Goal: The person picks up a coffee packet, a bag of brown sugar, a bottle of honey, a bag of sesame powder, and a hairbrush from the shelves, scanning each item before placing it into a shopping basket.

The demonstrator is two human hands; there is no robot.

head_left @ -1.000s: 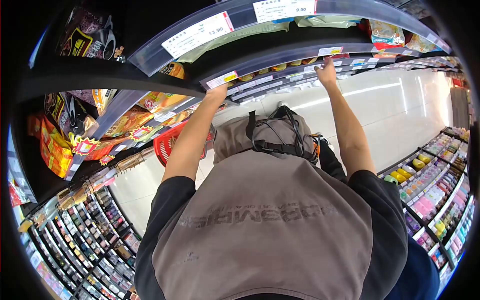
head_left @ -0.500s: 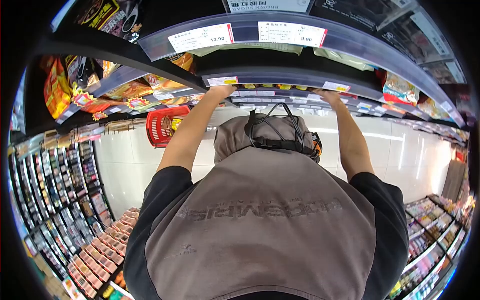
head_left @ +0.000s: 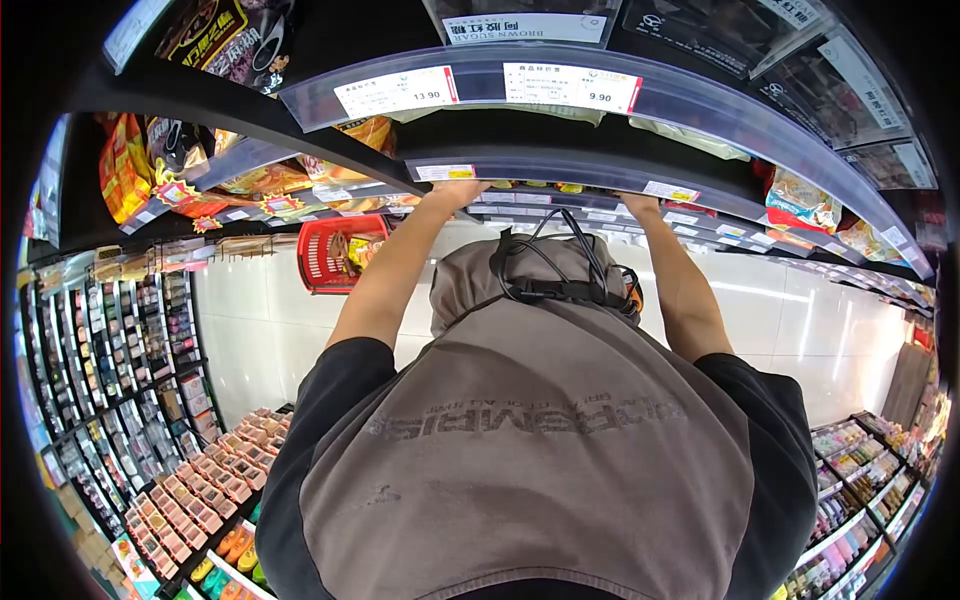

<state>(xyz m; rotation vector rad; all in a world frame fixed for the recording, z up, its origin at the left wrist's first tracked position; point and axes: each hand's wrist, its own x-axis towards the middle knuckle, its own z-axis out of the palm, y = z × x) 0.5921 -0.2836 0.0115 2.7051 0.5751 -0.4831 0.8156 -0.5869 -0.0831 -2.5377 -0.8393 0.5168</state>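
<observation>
Keeping L hand (head_left: 458, 192) and R hand (head_left: 641, 203) well apart at the shelf edge (head_left: 545, 176) should balance pressure; avoid bending price tags (head_left: 446, 173). Finger state: can't tell, tips hidden. Yellow packs (head_left: 570, 187) show btwn hands, just below edge.

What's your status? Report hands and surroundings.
Left hand, right hand at shelf edge. Shelf hides most fingers. Red basket low, left; not between hands.
</observation>
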